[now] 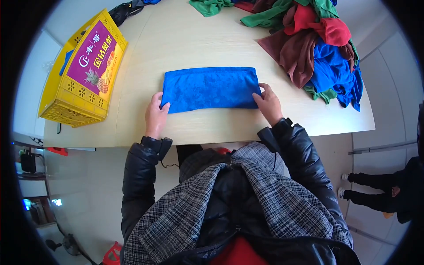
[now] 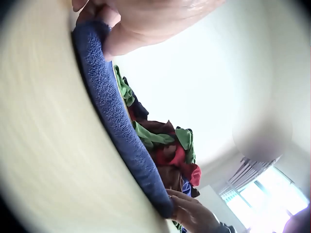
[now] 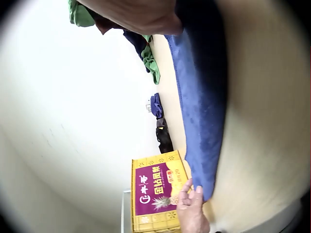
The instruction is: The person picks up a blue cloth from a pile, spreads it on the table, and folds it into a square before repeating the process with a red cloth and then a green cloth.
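Note:
A blue towel (image 1: 211,89), folded into a long rectangle, lies on the pale table (image 1: 194,48) in front of the person. The left hand (image 1: 156,115) pinches its left end, thumb on top, near the lower left corner. At the opposite end, the right hand (image 1: 269,105) pinches the right edge between thumb and fingers. Seen from the left wrist, the towel (image 2: 121,116) shows a thick rounded fold along its near side. The right wrist view has the left hand (image 3: 192,208) gripping the far end of the towel.
A yellow crate (image 1: 84,70) with a purple pineapple label stands at the table's left. Crumpled red, brown, green and blue cloths (image 1: 313,48) are heaped at the back right. Another green cloth (image 1: 211,6) lies at the far edge. A person's legs (image 1: 371,190) show at the right.

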The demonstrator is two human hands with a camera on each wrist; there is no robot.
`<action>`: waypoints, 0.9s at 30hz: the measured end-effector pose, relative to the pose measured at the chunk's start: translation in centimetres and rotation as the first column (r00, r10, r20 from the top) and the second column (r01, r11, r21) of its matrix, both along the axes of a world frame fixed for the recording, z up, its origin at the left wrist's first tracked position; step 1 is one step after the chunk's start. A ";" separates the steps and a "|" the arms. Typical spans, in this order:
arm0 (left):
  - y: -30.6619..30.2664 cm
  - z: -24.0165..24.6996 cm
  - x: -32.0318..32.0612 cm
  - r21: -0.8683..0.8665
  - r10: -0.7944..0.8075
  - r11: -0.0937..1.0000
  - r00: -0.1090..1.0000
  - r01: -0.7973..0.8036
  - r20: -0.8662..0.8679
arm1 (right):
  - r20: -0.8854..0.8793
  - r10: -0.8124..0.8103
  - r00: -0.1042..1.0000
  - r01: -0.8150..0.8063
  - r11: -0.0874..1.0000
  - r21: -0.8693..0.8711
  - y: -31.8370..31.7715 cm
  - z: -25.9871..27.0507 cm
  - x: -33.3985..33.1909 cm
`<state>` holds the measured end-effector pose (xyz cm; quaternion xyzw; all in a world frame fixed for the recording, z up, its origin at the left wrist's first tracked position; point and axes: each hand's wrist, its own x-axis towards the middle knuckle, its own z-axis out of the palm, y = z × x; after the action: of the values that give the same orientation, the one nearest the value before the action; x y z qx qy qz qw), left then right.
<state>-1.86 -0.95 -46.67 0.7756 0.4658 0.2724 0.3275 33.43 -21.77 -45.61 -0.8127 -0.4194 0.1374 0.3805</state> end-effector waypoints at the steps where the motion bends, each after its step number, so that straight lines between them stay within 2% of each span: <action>1: -0.4 0.0 0.2 0.114 0.020 0.993 1.000 -0.018 -0.015 | 0.132 -0.026 0.991 0.027 1.000 -0.004 -0.1 0.0 -0.6; 3: -1.2 0.1 0.7 0.341 0.065 0.939 0.997 -0.050 -0.033 | 0.181 -0.034 0.983 0.038 0.999 -0.021 -0.4 0.5 -1.6; 6: -2.5 1.0 0.6 0.326 0.089 0.944 0.992 -0.055 -0.091 | 0.277 -0.040 0.960 0.058 0.997 -0.055 -1.0 1.0 -2.5; 9: -3.9 1.8 0.3 0.331 0.104 0.942 0.983 -0.050 -0.149 | 0.367 0.010 0.930 0.010 0.998 -0.054 -2.2 1.0 -2.6; 15: -7.2 2.6 -0.9 0.426 0.123 0.905 0.942 0.023 -0.314 | 0.405 0.024 0.914 -0.014 0.999 -0.029 -4.7 0.8 -3.0; 20: -9.2 1.6 -2.5 0.500 0.113 0.866 0.968 0.015 -0.225 | 0.393 0.047 0.918 -0.020 0.997 -0.072 -6.6 1.1 -3.1; 22: -10.4 2.6 -2.7 0.421 0.131 0.907 0.956 -0.008 -0.264 | 0.389 0.052 0.920 -0.021 0.996 -0.084 -6.9 1.6 -3.4; 24: -11.3 3.6 -2.3 0.390 0.139 0.921 0.949 -0.018 -0.284 | 0.511 0.086 0.855 -0.044 0.995 -0.093 -7.3 2.1 -3.5; 26: -12.5 5.0 -1.5 0.576 0.158 0.814 0.927 0.074 -0.342 | 0.565 0.100 0.819 -0.054 0.994 -0.098 -7.5 3.7 -4.1; 27: -13.3 5.6 -0.9 0.653 0.171 0.747 0.913 0.126 -0.371 | 0.560 0.158 0.814 -0.127 0.987 -0.093 -7.1 4.9 -5.3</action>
<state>-2.71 -14.29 -41.06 0.8741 0.4055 0.2561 -0.0778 28.14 -28.82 -40.70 -0.7927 -0.5691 -0.0704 0.2068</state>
